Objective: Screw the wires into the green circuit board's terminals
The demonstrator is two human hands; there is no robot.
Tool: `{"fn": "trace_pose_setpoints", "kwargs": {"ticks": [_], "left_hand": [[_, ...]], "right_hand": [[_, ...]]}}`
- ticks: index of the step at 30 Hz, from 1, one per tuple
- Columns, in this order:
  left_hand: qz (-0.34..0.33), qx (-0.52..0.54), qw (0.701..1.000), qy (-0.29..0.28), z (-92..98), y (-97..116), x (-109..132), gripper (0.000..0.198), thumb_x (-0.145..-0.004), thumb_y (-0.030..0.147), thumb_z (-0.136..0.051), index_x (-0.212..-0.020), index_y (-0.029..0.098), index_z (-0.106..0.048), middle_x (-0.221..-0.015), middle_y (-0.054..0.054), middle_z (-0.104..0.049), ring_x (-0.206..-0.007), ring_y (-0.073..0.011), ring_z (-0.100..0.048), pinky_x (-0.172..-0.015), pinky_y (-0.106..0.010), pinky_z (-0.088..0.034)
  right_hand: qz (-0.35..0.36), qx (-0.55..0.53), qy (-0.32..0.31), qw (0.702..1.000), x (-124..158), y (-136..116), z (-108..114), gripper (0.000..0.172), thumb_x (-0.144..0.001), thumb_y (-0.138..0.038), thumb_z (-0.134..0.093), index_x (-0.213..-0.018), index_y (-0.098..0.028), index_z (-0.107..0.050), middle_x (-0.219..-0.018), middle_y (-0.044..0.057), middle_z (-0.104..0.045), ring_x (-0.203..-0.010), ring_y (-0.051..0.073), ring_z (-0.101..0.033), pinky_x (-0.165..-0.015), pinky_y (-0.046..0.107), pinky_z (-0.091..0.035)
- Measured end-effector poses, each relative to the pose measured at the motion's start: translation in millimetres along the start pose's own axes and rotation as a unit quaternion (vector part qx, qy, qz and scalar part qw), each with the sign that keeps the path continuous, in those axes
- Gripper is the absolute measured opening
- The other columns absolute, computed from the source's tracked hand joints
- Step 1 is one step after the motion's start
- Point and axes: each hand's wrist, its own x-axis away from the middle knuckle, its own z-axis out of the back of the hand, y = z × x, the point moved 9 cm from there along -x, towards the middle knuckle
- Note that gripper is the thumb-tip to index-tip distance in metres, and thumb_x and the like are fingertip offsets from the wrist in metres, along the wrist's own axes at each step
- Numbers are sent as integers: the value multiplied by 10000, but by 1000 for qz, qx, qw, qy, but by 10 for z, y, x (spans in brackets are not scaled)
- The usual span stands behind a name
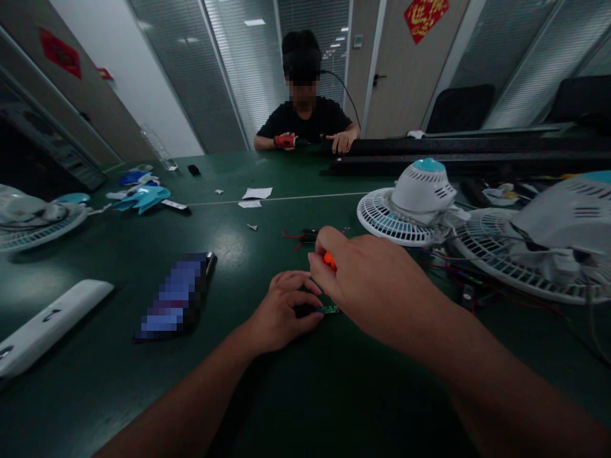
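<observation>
My left hand (289,308) rests low over the table with curled fingers. Its thumb and fingertips pinch the left end of a small green circuit board (330,310). Above the board, my right hand (356,267) is closed round an orange-handled tool (329,259); only part of the handle shows, and its working end is hidden behind my hands. Just beyond my right hand lies a small black part with red wires (309,236).
White fan assemblies (422,197) with loose wires stand to the right. A phone (174,296) and a long white casing (55,324) lie left. Teal fan blades (143,198) and paper scraps (258,193) are farther back. Opposite, a person (308,121) holds a red tool.
</observation>
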Motion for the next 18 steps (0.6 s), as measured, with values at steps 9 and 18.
{"fn": "trace_pose_setpoints", "kwargs": {"ticks": [9, 18], "left_hand": [[8, 0, 1000, 17, 22, -25, 16, 117, -771, 255, -725, -887, 249, -741, -1120, -25, -674, -1183, -277, -518, -1075, -501, -312], [17, 2, 1000, 6, 10, -24, 6, 111, -783, 259, -713, -887, 264, -753, -1125, -19, -689, -1190, -285, -523, -1084, -521, -305]], "right_hand": [[18, 5, -27, 999, 6, -34, -36, 273, -921, -153, -356, -1116, -148, -546, -1116, 139, -663, -866, 252, -642, -585, 331, -333], [34, -6, -6, 999, 7, -39, -45, 265, -954, -228, -352, -1109, -134, -545, -1058, 139, -659, -879, 261, -628, -618, 338, -349]]}}
